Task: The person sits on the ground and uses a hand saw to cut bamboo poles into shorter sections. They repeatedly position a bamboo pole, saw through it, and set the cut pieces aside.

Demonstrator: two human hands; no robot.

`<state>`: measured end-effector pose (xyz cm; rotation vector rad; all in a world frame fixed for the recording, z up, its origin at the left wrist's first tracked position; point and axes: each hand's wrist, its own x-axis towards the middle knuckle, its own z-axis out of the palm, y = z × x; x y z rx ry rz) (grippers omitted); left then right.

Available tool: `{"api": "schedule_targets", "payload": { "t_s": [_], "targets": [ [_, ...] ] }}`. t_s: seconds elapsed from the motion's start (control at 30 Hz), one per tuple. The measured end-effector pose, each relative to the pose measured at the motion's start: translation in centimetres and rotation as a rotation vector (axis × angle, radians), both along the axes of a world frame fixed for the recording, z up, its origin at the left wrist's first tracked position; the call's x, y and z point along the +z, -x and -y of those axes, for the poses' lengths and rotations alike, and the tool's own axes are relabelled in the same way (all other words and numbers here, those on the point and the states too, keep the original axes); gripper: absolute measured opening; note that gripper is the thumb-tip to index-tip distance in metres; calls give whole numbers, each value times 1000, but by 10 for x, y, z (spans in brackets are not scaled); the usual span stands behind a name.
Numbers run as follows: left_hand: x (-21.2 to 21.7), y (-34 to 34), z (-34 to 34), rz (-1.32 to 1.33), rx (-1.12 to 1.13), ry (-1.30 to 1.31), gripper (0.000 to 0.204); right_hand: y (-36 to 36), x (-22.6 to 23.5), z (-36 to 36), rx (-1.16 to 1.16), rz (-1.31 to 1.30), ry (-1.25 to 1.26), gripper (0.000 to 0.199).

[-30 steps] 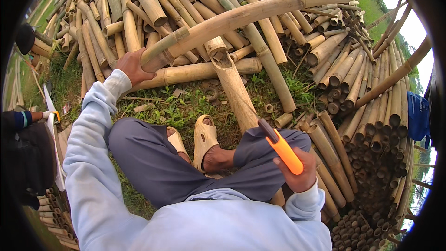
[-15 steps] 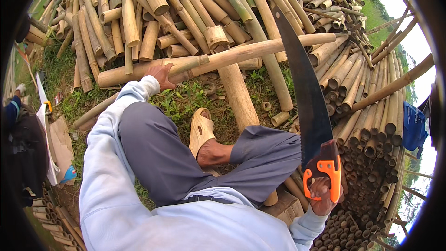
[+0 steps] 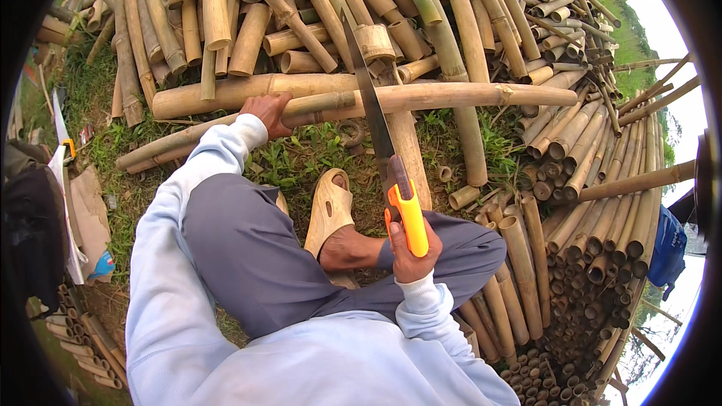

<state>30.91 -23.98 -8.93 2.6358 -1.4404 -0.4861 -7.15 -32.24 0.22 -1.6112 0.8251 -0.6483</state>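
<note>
My left hand [image 3: 268, 114] is wrapped round a long bamboo pole [image 3: 466, 95], which lies crosswise over an upright-leaning bamboo post [image 3: 412, 162]. In my right hand [image 3: 415, 257] is a handsaw [image 3: 374, 109], gripped by its orange and yellow handle. The dark blade points away from me, nearly edge-on, and crosses the pole to the right of my left hand. Whether its teeth touch the bamboo I cannot tell. Just behind the pole, near my left hand, rests a thicker bamboo length [image 3: 214, 96].
A heap of cut bamboo [image 3: 248, 41] rises ahead. More bamboo tubes [image 3: 594, 233] are stacked on the right, some beside my right knee. A blue bag [image 3: 668, 248] hangs at far right. Flattened cardboard [image 3: 92, 210] lies left. My sandalled foot [image 3: 331, 214] is below the pole.
My right hand has brought the saw leftward from beside my right knee, and its blade has turned from broadside to nearly edge-on over the pole. The pole's right end sits lower.
</note>
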Motion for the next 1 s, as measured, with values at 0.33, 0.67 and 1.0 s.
{"api": "schedule_targets", "payload": {
  "t_s": [0.33,0.67,1.0],
  "targets": [
    [-2,16,12,-24,-42,-4,60,11,-2,-3,99,-127,178,13],
    [-8,14,12,27,-51,29,56,-39,7,17,108,-214,118,13],
    [0,18,11,3,-32,-45,62,-2,12,5,141,-210,213,15]
  ]
}}
